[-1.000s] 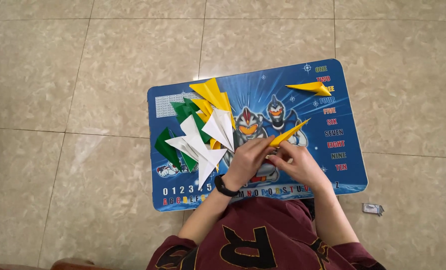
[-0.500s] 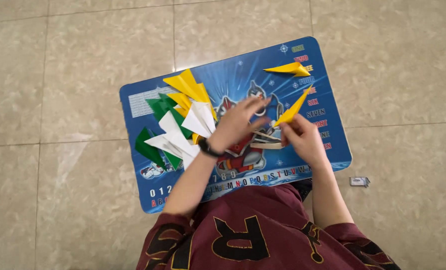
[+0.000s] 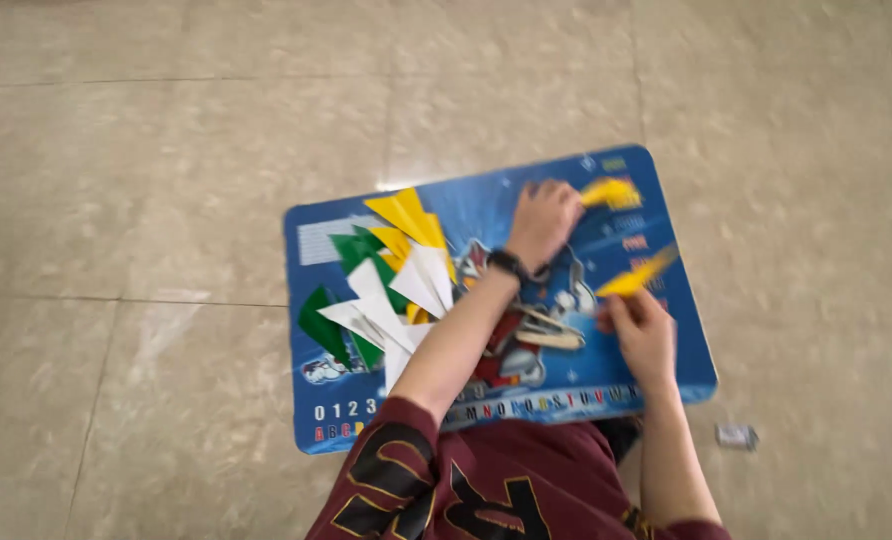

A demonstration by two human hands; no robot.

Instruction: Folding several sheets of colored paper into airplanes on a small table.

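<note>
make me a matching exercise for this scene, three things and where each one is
Things:
1. left hand
2. right hand
3. paper pile

Places:
A. left part of the blue board
B. far right corner, touching a yellow plane
C. right side, holding a yellow plane

Pairs: 1-B, 2-C, 3-A

Whole frame motion-blurred; small grey object point(image 3: 737, 436) on floor unidentifiable; left forearm point(image 3: 463, 335) hides mat point(image 3: 666, 370) pic.
</note>
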